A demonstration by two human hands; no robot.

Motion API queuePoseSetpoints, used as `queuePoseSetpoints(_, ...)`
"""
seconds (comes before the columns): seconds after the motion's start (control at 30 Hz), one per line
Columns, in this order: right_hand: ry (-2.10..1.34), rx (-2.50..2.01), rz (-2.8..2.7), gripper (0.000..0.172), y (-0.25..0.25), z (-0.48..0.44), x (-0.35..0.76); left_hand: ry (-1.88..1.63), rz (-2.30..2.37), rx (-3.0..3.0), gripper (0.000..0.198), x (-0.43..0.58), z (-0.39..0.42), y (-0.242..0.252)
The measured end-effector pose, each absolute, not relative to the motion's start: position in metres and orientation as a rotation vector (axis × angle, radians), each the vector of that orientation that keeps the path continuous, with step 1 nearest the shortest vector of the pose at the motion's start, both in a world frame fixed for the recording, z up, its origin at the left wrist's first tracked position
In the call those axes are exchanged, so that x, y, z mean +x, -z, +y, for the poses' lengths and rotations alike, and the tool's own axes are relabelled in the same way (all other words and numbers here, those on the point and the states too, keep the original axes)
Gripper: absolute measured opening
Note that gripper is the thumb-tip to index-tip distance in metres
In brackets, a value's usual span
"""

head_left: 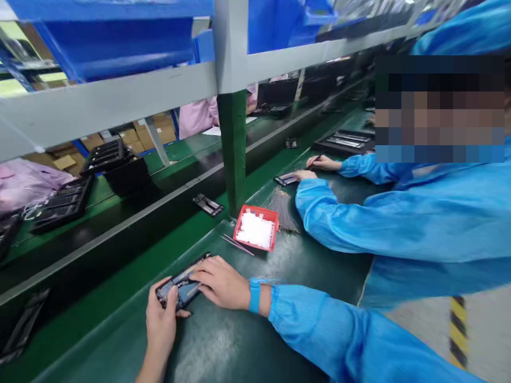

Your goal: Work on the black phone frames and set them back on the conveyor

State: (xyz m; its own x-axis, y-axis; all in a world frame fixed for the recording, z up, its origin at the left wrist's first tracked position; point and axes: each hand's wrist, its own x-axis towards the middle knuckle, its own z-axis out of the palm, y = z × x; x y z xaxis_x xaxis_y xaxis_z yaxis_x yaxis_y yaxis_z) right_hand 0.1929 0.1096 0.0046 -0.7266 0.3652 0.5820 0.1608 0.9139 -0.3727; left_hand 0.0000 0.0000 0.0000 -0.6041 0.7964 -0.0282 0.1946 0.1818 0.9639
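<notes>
An opened phone housing (184, 287), black-edged with a blue-grey inside, lies tilted just above the green bench mat. My left hand (162, 314) grips its left end, thumb on the inner face and fingers around the edge. At its right end is my right hand (221, 282), a blue band at the wrist, with bent fingers and thumb closed against the housing. Whether a small part sits under those fingertips is hidden. Beyond the right hand, thin tweezers (237, 244) lie on the mat beside a red tray (275, 215) full of small white pieces.
Another phone housing (207, 205) lies on the green strip past the mat. A green post (235, 154) rises behind the tray. Thin wires (284, 210) lie right of it. At right, a co-worker's hands (306, 174) handle another phone housing (286, 178). Blue bins (120, 48) hang overhead.
</notes>
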Motion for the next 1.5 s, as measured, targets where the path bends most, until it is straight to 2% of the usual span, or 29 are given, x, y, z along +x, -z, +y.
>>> queuePoseSetpoints(0.13, -0.365, -0.411, -2.394, 0.033, -0.005, 0.110, 0.194, -1.436, 1.954, 0.900, 0.079, 0.005, 0.000, -0.003)
queuePoseSetpoints(0.3, -0.420, -0.422, -2.357, 0.031, -0.003, 0.112, 0.194, -1.499, 1.925, 0.887, 0.072, 0.008, 0.000, -0.005)
queuePoseSetpoints(0.8, -0.562, -0.718, -2.050, 0.052, 0.003, 0.124, 0.200, -1.604, 1.936, 0.932, 0.056, 0.013, -0.002, 0.000)
queuePoseSetpoints(1.23, -0.735, -0.841, -2.070, 0.044, 0.009, 0.127, 0.203, -1.579, 1.885, 1.014, 0.048, 0.025, -0.009, -0.011)
queuePoseSetpoints(1.5, -0.720, -0.788, -2.039, 0.049, 0.005, 0.123, 0.201, -1.503, 1.861, 1.122, 0.047, 0.032, -0.016, 0.001)
